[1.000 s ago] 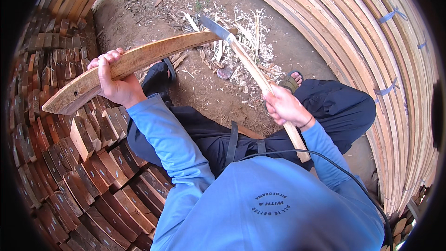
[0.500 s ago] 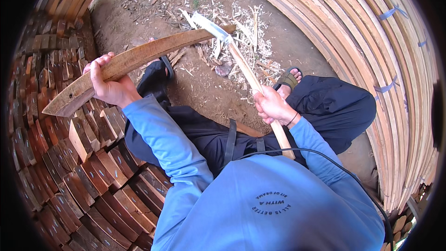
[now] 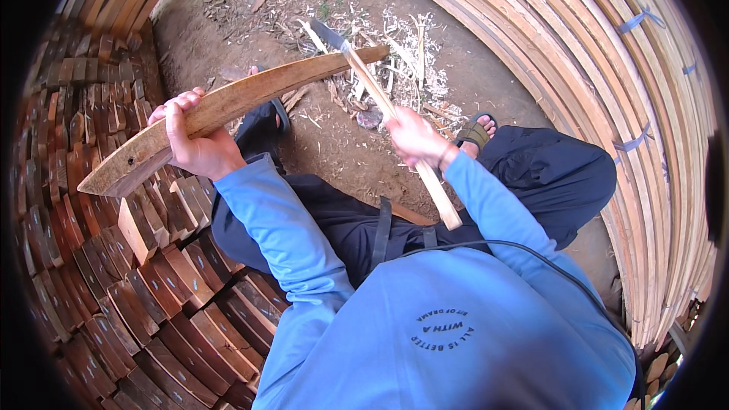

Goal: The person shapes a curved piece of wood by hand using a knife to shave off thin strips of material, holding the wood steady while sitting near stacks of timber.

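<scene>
My left hand (image 3: 199,137) is closed round the lower part of a long curved wooden board (image 3: 262,91), with the thumb over its top face. The board slants up to the right, and its wide end juts out left past the hand. In my right hand (image 3: 418,137) is the long pale wooden handle of a knife (image 3: 372,85), fingers wrapped about its middle. Its short blade (image 3: 328,35) looks dark and lies by the board's narrow far end. The handle's upper part crosses over the board there; whether the edge touches wood I cannot tell.
Wood shavings (image 3: 410,68) litter the dirt ground (image 3: 349,159) ahead. Stacked short wooden blocks (image 3: 152,281) fill the left side. Long curved planks tied with blue strips (image 3: 607,68) rise along the right. My sandalled feet are set apart, and a black cable (image 3: 531,253) crosses my shirt.
My right hand has moved left and slightly up, taking the knife with it. The blade's face has turned from bright to dark. The left hand and board have shifted slightly right.
</scene>
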{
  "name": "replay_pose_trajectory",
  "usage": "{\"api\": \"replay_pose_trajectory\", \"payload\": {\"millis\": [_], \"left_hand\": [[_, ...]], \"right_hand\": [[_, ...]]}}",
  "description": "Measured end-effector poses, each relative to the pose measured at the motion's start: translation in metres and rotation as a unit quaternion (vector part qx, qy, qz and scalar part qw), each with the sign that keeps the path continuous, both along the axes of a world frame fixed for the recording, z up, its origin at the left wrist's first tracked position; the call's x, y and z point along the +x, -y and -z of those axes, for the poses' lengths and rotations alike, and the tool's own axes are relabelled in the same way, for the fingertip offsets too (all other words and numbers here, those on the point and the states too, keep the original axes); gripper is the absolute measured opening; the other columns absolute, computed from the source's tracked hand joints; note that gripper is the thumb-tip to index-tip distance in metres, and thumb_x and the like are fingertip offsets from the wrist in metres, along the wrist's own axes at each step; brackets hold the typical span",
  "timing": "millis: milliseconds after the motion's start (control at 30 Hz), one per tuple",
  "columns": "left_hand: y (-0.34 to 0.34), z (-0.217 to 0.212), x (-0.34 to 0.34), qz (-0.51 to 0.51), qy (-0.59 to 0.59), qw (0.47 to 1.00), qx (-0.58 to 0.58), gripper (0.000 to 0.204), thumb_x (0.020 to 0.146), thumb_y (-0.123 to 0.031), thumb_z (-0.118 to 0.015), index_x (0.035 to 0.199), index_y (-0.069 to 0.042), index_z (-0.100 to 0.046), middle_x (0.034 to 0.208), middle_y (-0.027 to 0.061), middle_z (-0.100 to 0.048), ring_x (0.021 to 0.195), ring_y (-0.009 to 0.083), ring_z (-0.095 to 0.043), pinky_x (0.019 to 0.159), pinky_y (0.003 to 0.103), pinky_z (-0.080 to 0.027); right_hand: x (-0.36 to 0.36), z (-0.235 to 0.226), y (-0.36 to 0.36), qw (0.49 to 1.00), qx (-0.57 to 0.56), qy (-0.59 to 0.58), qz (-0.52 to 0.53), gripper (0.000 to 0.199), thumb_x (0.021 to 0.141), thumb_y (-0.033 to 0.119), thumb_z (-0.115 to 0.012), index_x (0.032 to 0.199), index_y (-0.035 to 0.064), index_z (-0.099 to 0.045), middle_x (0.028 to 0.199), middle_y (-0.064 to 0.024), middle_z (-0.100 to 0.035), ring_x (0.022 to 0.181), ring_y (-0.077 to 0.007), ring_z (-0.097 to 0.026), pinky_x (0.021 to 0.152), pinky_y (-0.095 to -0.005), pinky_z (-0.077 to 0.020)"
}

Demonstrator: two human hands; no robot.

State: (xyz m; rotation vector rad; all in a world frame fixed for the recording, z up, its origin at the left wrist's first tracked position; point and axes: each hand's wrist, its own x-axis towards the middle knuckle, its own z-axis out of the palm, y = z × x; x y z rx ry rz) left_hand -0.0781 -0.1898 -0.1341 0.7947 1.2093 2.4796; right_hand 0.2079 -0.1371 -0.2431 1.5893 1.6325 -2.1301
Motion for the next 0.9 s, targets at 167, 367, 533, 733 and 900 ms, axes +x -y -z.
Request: {"api": "replay_pose_trajectory", "payload": {"millis": [167, 367, 533, 733, 900], "left_hand": [[-0.003, -0.001, 0.000, -0.001, -0.002, 1.000, -0.002, 0.008, 0.088, -0.009, -0.061, 0.090, -0.010, -0.053, 0.078, 0.0059, -0.059, 0.078, 0.0198, -0.058, 0.087, 0.044, -0.049], [0.001, 0.003, -0.008, 0.014, 0.017, 0.999, 0.025, 0.013, 0.088, -0.006, -0.062, 0.096, -0.010, -0.053, 0.080, 0.0084, -0.059, 0.080, 0.0204, -0.058, 0.087, 0.044, -0.049], [0.000, 0.002, -0.006, 0.010, 0.016, 1.000, 0.024, 0.012, 0.087, -0.006, -0.061, 0.095, -0.011, -0.053, 0.080, 0.0077, -0.058, 0.080, 0.0201, -0.058, 0.087, 0.044, -0.049], [0.002, 0.003, -0.004, 0.008, 0.009, 1.000, 0.020, 0.005, 0.089, -0.009, -0.061, 0.090, -0.010, -0.056, 0.078, 0.0049, -0.061, 0.078, 0.0199, -0.058, 0.085, 0.045, -0.050], [0.000, 0.002, -0.005, 0.018, 0.010, 1.000, 0.020, 0.006, 0.089, -0.009, -0.061, 0.090, -0.010, -0.055, 0.079, 0.0049, -0.061, 0.079, 0.0198, -0.059, 0.085, 0.045, -0.050]], "right_hand": [[-0.006, 0.004, -0.033, 0.998, -0.039, -0.022, 0.050, 0.012, 0.105, 0.020, -0.041, 0.103, 0.0091, -0.047, 0.065, 0.0029, -0.044, 0.045, -0.0058, -0.039, 0.033, -0.0234, -0.0333], [0.059, -0.043, 0.006, 0.999, -0.046, 0.002, 0.014, 0.013, 0.105, 0.020, -0.043, 0.097, 0.0105, -0.045, 0.064, 0.0027, -0.044, 0.042, -0.0056, -0.038, 0.033, -0.0232, -0.0326], [0.095, 0.005, 0.025, 0.983, -0.178, -0.044, -0.008, 0.021, 0.108, 0.023, -0.038, 0.100, 0.0041, -0.044, 0.063, -0.0057, -0.052, 0.046, -0.0179, -0.056, 0.038, -0.0360, -0.0471], [0.060, -0.002, 0.023, 0.998, -0.063, -0.031, 0.004, 0.018, 0.106, 0.021, -0.042, 0.103, 0.0038, -0.046, 0.062, -0.0032, -0.050, 0.045, -0.0134, -0.053, 0.033, -0.0292, -0.0424], [0.034, -0.011, -0.004, 0.997, -0.076, -0.015, 0.028, 0.013, 0.105, 0.019, -0.044, 0.099, 0.0082, -0.045, 0.062, 0.0017, -0.044, 0.043, -0.0073, -0.042, 0.032, -0.0252, -0.0351]]}}
